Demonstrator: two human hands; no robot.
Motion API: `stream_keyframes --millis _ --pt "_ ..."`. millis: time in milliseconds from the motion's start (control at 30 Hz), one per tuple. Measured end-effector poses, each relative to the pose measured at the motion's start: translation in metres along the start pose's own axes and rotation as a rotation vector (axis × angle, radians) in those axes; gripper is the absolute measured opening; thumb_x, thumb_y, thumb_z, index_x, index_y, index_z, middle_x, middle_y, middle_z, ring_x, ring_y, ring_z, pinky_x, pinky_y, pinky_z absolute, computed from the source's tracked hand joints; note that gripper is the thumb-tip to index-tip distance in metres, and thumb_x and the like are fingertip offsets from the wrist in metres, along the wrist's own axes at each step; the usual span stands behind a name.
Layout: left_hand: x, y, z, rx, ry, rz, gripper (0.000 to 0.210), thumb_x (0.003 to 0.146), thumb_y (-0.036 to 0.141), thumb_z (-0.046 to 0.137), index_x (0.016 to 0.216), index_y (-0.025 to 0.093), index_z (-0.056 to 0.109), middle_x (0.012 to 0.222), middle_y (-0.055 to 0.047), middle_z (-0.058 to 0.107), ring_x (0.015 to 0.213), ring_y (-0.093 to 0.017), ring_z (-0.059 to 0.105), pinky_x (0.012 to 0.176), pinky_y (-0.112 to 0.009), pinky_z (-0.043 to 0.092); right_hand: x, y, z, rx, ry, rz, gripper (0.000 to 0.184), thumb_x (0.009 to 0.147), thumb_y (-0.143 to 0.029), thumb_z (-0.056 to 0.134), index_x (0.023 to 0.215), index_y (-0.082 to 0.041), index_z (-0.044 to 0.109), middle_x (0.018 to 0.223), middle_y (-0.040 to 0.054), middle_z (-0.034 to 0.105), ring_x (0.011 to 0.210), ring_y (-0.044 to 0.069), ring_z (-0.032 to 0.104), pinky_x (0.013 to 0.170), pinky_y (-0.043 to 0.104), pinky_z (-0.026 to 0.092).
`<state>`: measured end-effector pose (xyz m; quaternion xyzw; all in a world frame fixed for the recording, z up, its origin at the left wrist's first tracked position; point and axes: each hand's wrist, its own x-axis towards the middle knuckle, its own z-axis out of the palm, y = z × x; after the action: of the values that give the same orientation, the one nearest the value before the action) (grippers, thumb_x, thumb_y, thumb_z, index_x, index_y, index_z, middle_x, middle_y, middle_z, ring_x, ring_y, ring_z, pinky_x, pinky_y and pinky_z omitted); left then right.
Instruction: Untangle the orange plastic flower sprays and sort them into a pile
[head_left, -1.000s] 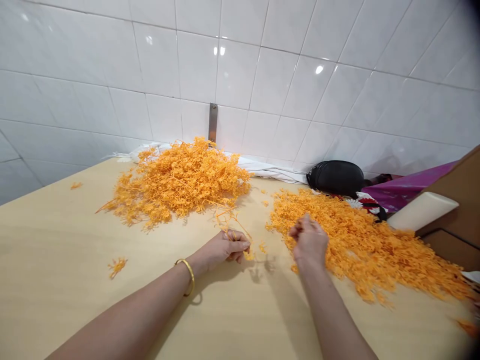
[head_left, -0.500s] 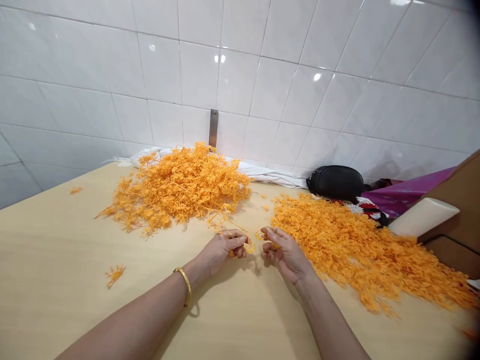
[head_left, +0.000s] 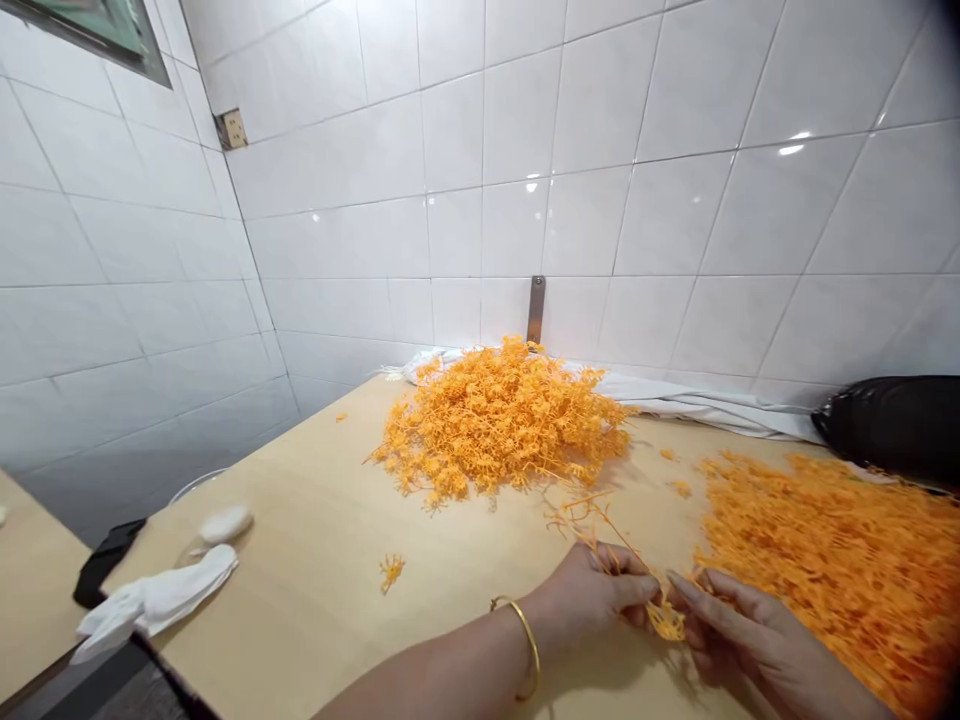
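My left hand (head_left: 607, 595), with a gold bangle (head_left: 525, 640) on the wrist, pinches an orange plastic flower sprig (head_left: 666, 620). Thin stems of it stick out behind the fingers. Close beside it, my right hand (head_left: 739, 630) has its thumb and fingers closed at the same sprig; the fingertips partly hide what they grip. Beyond my left hand rises a heap of orange sprigs (head_left: 502, 420). A wider, flatter pile of orange pieces (head_left: 832, 540) spreads past my right hand.
On the pale table (head_left: 300, 560) lies one loose orange piece (head_left: 391, 571). A white cloth (head_left: 180, 590) hangs at the left edge. Against the tiled wall (head_left: 360, 240) are a white cloth strip (head_left: 690, 395), a metal bracket (head_left: 535, 312) and a black case (head_left: 892, 425).
The view has swung left, bringing the table's left edge and the wall corner into sight. My right hand has come in closer to my left hand and the sprig.
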<state>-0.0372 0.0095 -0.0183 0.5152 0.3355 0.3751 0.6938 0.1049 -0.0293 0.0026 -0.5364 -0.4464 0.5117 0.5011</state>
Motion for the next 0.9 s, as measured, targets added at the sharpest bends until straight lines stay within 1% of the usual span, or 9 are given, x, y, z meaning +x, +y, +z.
stream_keyframes --millis 100,200,333,400,500,567,633,733,900 --pt "-0.002 0.005 0.000 -0.013 -0.029 0.000 0.029 0.048 0.045 0.065 0.051 0.018 0.054 0.041 0.001 0.044 0.040 -0.010 0.039 0.048 -0.027 0.027 0.005 0.000 -0.007 0.039 -0.054 0.066 0.037 0.051 -0.049 0.068 0.048 -0.019 0.046 0.041 -0.0021 0.039 0.035 0.010 0.036 0.035 0.025 0.031" --pt "-0.006 0.011 0.003 -0.004 -0.105 -0.008 0.029 0.050 0.042 0.065 0.053 0.016 0.054 0.039 0.003 0.041 0.040 -0.009 0.040 0.046 -0.025 0.025 0.009 -0.003 -0.008 0.093 0.060 -0.013 0.038 0.051 -0.046 0.070 0.048 -0.018 0.044 0.042 -0.0045 0.036 0.037 0.007 0.034 0.036 0.022 0.030" --pt "-0.010 0.014 0.008 -0.017 -0.107 0.021 0.026 0.056 0.036 0.064 0.054 0.014 0.051 0.042 0.002 0.044 0.041 -0.007 0.038 0.046 -0.023 0.022 0.008 -0.007 0.003 0.165 0.219 -0.157 0.040 0.051 -0.045 0.070 0.048 -0.018 0.041 0.041 -0.0063 0.036 0.037 0.006 0.033 0.036 0.021 0.028" --pt "-0.010 0.013 0.010 -0.032 -0.140 0.044 0.025 0.060 0.034 0.062 0.055 0.014 0.049 0.043 0.003 0.042 0.041 -0.006 0.036 0.046 -0.022 0.021 0.008 -0.008 0.008 0.185 0.310 -0.199 0.041 0.052 -0.046 0.069 0.049 -0.019 0.039 0.039 -0.0075 0.035 0.035 0.005 0.031 0.035 0.020 0.026" --pt "-0.012 0.013 0.011 -0.003 -0.178 0.066 0.023 0.065 0.033 0.058 0.057 0.014 0.049 0.042 0.004 0.039 0.041 -0.005 0.034 0.045 -0.021 0.020 0.009 -0.005 0.011 0.117 0.418 -0.275 0.041 0.058 -0.048 0.063 0.049 -0.020 0.034 0.037 -0.0084 0.033 0.034 0.005 0.029 0.034 0.020 0.024" --pt "-0.014 0.015 0.011 0.046 -0.177 0.071 0.022 0.067 0.032 0.057 0.059 0.014 0.050 0.044 0.004 0.040 0.041 -0.005 0.032 0.045 -0.021 0.019 0.010 -0.004 0.010 0.033 0.464 -0.325 0.041 0.063 -0.049 0.059 0.049 -0.021 0.033 0.037 -0.0084 0.032 0.034 0.006 0.028 0.035 0.020 0.024" --pt "-0.017 0.019 0.010 0.087 -0.166 0.072 0.022 0.069 0.032 0.056 0.058 0.014 0.048 0.045 0.005 0.039 0.041 -0.004 0.030 0.045 -0.021 0.019 0.010 -0.002 0.007 -0.055 0.490 -0.358 0.041 0.065 -0.050 0.056 0.050 -0.021 0.032 0.038 -0.0080 0.032 0.036 0.006 0.028 0.036 0.020 0.024" --pt "-0.018 0.025 0.007 0.132 -0.186 0.079 0.027 0.071 0.033 0.054 0.055 0.014 0.044 0.044 0.005 0.038 0.042 -0.005 0.028 0.045 -0.021 0.018 0.009 -0.002 0.006 -0.154 0.518 -0.385 0.041 0.068 -0.050 0.053 0.049 -0.021 0.031 0.039 -0.0072 0.033 0.038 0.007 0.029 0.037 0.020 0.025" --pt "-0.015 0.026 0.005 0.138 -0.209 0.093 0.026 0.071 0.033 0.053 0.056 0.014 0.045 0.042 0.006 0.036 0.041 -0.004 0.027 0.045 -0.022 0.016 0.010 -0.002 0.013 -0.206 0.522 -0.382 0.040 0.070 -0.051 0.049 0.051 -0.021 0.031 0.040 -0.0068 0.033 0.040 0.007 0.030 0.038 0.020 0.025"
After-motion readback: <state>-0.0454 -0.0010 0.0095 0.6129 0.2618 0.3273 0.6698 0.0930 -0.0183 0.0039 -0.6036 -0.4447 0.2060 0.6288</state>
